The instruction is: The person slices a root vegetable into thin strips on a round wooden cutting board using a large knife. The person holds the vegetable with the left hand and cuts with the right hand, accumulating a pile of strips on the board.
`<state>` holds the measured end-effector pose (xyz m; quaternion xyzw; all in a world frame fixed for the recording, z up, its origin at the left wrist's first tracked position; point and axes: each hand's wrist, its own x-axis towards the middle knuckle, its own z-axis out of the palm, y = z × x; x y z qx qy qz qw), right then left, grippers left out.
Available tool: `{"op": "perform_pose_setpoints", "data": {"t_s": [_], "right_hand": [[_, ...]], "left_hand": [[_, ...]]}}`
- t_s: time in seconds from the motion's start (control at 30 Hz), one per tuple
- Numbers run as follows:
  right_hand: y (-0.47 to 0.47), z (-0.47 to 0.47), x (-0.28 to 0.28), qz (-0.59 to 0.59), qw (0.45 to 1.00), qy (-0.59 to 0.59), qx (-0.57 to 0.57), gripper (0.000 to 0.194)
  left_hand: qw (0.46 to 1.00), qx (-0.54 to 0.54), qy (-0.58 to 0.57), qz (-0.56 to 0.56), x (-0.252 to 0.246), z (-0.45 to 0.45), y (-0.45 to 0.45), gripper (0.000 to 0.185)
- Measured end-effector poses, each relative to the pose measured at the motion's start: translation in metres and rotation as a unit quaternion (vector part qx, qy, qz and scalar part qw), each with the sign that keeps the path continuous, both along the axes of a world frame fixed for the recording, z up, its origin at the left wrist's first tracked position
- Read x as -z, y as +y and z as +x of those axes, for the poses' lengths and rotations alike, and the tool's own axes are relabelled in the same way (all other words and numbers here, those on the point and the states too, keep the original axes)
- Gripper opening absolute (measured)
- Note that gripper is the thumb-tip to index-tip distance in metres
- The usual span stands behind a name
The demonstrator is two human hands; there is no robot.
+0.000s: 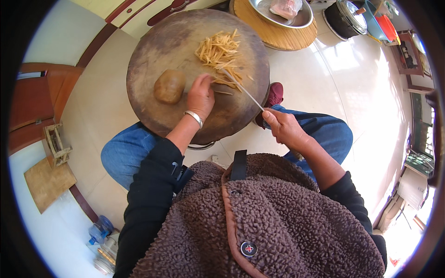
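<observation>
A thick round wooden chopping block (149, 118) stands before me between my knees. My right hand (286, 127) grips a knife (248, 93) by its handle; its blade shows nearly edge-on, the far end over a heap of thin tan strips (219, 50). My left hand (201, 95), with a silver bracelet on the wrist, is over the middle of the block, its curled fingertips by the near strips. Whether the fingers hold anything is hidden. One loose strip (223, 92) lies just right of this hand. To its left sits a rounded brown root vegetable (169, 87), apparently whole.
Behind the block, a metal basin (255, 5) with a plastic-wrapped pinkish item (285, 8) rests on a round woven-looking mat (292, 40). A lidded dark pot (339, 22) and a blue basin (375, 24) stand farther right. Tiled floor (306, 80) surrounds the block.
</observation>
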<state>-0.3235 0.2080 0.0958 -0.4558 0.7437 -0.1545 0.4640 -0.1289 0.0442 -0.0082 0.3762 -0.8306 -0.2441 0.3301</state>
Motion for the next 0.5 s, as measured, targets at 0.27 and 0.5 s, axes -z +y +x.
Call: {"op": "perform_pose_setpoints", "data": {"t_s": [0.27,0.5], "right_hand": [[-0.017,-0.013,-0.012,-0.134,0.929,0.284,-0.195,0.043],[-0.001,-0.033,-0.027,-0.107,0.917,0.314,-0.222,0.039]], "left_hand": [[0.952,0.268,-0.140,-0.050,-0.070,-0.043,0.026,0.044],[0.909,0.272,-0.310,0.064,-0.011,-0.042,-0.021,0.058]]}}
